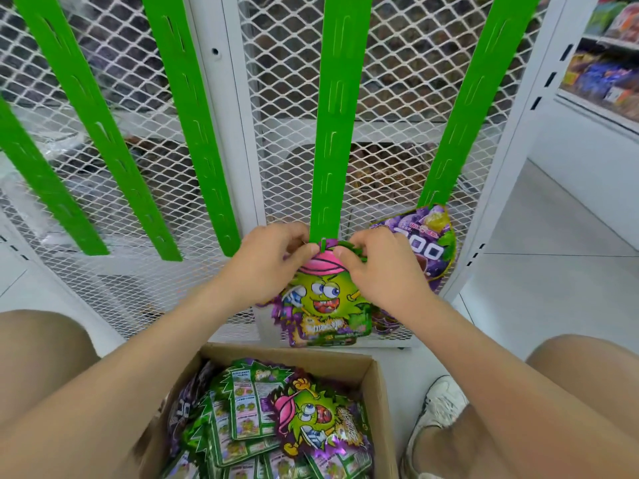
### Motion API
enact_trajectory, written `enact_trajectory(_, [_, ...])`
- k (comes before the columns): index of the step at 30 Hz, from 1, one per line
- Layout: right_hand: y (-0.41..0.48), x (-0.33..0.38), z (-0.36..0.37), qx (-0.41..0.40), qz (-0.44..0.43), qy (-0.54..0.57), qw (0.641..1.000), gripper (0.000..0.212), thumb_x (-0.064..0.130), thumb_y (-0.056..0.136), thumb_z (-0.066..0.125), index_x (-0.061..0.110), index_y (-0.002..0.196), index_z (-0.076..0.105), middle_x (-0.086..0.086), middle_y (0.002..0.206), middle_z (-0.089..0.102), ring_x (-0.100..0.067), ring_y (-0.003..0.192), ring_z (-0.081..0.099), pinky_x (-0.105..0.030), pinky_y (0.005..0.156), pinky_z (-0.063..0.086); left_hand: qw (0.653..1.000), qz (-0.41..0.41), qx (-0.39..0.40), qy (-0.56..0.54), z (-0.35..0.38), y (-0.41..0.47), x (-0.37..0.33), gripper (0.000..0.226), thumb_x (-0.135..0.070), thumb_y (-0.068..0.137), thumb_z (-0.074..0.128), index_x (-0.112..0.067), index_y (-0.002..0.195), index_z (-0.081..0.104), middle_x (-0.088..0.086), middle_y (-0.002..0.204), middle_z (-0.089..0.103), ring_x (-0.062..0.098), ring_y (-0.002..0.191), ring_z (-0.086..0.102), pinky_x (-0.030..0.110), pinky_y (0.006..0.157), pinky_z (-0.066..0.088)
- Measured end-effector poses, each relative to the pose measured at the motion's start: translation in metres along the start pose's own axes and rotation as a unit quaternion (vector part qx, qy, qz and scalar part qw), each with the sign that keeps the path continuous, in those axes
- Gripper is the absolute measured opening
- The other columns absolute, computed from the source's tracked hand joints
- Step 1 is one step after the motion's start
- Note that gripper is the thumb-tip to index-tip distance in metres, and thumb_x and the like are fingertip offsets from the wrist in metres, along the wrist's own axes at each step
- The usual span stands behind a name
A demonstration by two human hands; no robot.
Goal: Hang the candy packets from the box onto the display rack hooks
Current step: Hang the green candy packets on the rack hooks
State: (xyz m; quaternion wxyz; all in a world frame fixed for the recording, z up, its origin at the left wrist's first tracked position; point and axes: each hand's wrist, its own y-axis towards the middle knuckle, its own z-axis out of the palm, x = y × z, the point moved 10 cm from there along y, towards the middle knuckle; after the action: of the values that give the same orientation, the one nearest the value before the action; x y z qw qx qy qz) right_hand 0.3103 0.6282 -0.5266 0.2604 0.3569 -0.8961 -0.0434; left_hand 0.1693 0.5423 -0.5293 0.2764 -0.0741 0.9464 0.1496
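Observation:
A green and purple candy packet (323, 302) with a cartoon face hangs at the bottom end of a green hanging strip (333, 133). My left hand (273, 257) pinches its top edge from the left. My right hand (377, 267) pinches the same edge from the right, both beside the strip's lowest hook (323, 245). Below, an open cardboard box (375, 371) holds several more of the same packets (304, 416), some face down.
A purple grape candy packet (427, 243) hangs on the neighbouring strip (473, 108) to the right. Three more bare green strips hang at the left over the white mesh rack (287, 81). Stocked shelves (608, 63) stand at the far right. My knees and a white shoe (435, 409) flank the box.

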Motion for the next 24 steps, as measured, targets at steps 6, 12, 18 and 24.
enact_trajectory(6, [-0.028, 0.028, -0.027, -0.125, -0.078, -0.061, 0.987, 0.027, 0.017, 0.087, 0.074, 0.009, 0.109, 0.06, -0.009, 0.103, 0.062, -0.03, 0.097, 0.058, -0.044, 0.087, 0.049, 0.966, 0.016, -0.182, 0.181, -0.012, -0.039, -0.006, 0.036, -0.021, 0.089, 0.07, -0.015, 0.121, 0.054, 0.006, 0.114, 0.055, 0.028, 0.103, 0.05, 0.043, 0.082, 0.045])
enact_trajectory(12, [-0.071, 0.032, 0.075, 0.226, -0.081, -0.106, 0.965, 0.015, 0.029, 0.09, 0.057, 0.017, 0.098, 0.064, -0.008, 0.09, 0.068, -0.035, 0.092, 0.068, -0.045, 0.079, 0.058, 0.918, -0.062, 0.347, 0.182, 0.137, -0.103, 0.068, 0.014, -0.031, 0.095, 0.064, -0.022, 0.105, 0.063, 0.007, 0.11, 0.07, 0.031, 0.106, 0.067, 0.043, 0.085, 0.057])
enact_trajectory(18, [-0.089, 0.027, 0.099, 0.3, -0.102, -0.172, 0.933, 0.024, 0.031, 0.1, 0.054, 0.014, 0.116, 0.061, -0.014, 0.114, 0.059, -0.038, 0.106, 0.063, -0.045, 0.083, 0.056, 0.843, -0.01, 0.493, 0.214, 0.232, -0.189, 0.109, 0.078, -0.064, 0.085, 0.07, -0.02, 0.145, 0.049, 0.007, 0.145, 0.057, 0.032, 0.131, 0.055, 0.052, 0.104, 0.051])
enact_trajectory(24, [-0.094, 0.023, 0.112, 0.321, -0.128, -0.197, 0.917, 0.013, 0.026, 0.1, 0.053, 0.017, 0.094, 0.047, -0.005, 0.088, 0.043, -0.035, 0.095, 0.064, -0.038, 0.066, 0.046, 0.857, 0.112, 0.423, 0.271, 0.25, -0.186, 0.076, 0.022, -0.029, 0.107, 0.051, -0.024, 0.118, 0.069, 0.007, 0.102, 0.074, 0.032, 0.096, 0.069, 0.043, 0.081, 0.057])
